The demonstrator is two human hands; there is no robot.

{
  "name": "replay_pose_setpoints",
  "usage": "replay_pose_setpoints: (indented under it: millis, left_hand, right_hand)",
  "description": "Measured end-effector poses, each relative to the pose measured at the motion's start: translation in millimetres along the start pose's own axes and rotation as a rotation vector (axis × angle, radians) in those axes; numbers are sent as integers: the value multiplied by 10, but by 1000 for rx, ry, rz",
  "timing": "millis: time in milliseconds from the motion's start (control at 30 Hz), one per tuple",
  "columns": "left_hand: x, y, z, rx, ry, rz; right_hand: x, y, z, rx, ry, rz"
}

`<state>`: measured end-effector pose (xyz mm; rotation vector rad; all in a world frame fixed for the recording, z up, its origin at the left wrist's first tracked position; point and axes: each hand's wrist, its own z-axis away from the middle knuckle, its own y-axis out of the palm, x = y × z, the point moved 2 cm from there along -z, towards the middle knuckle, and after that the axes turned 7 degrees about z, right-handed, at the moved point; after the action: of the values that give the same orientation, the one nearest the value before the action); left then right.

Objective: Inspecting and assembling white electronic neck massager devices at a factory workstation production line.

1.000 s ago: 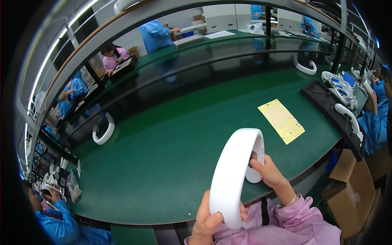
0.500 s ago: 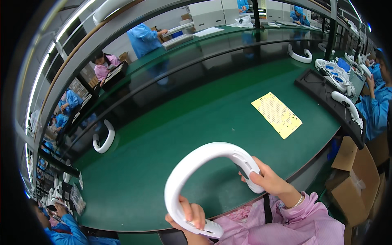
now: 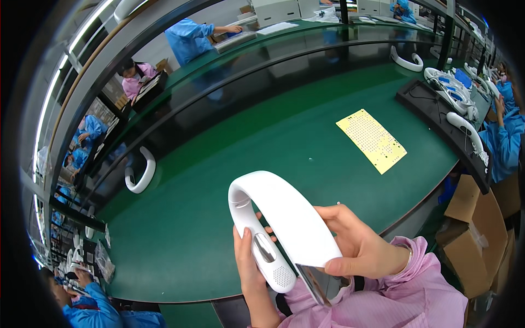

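Note:
A white U-shaped neck fan (image 3: pixel 290 213) is held between both my hands above the near edge of the green table. My left hand (image 3: pixel 249 273) grips the left arm, thumb beside a shiny oval inset, with a patch of small holes at that end. My right hand (image 3: pixel 361 249) holds the broad right arm near its end, thumb on the outer face and fingers behind. A dark, mirror-like surface shows at that arm's end. Farther right on the table lies a yellow perforated board (image 3: pixel 372 141).
Another white neck fan (image 3: pixel 146 175) stands at the table's left; one more (image 3: pixel 407 64) lies far right. A black tray (image 3: pixel 418 104) holds a white curved part (image 3: pixel 465 128). Cardboard boxes (image 3: pixel 465 257) stand below at right. A plastic bag (image 3: pixel 104 262) lies left. Co-workers sit on both sides.
The neck fan has been turned in my hands, from a wide arch facing me to its outer side showing, its ends closer together. Both hands have shifted their hold.

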<state>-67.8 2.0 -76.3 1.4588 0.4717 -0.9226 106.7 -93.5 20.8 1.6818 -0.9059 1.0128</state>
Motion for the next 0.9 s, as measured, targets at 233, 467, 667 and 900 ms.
replay_pose_setpoints:
  millis: [233, 467, 667, 900]
  left_hand:
    - [1, 46, 88, -5, -265, 125]
    - [-138, -130, 307, 386, -160, 131]
    - [-333, -385, 190, 507, 399, -558]
    - [-242, -416, 148, 273, 371, -423]
  right_hand:
    - [23, -43, -79, -224, -314, 771]
    - [54, -376, -242, -379, -689, 1083]
    - [-232, -529, -152, -469, -334, 763]
    - [-276, -582, -241, -481, -194, 558]
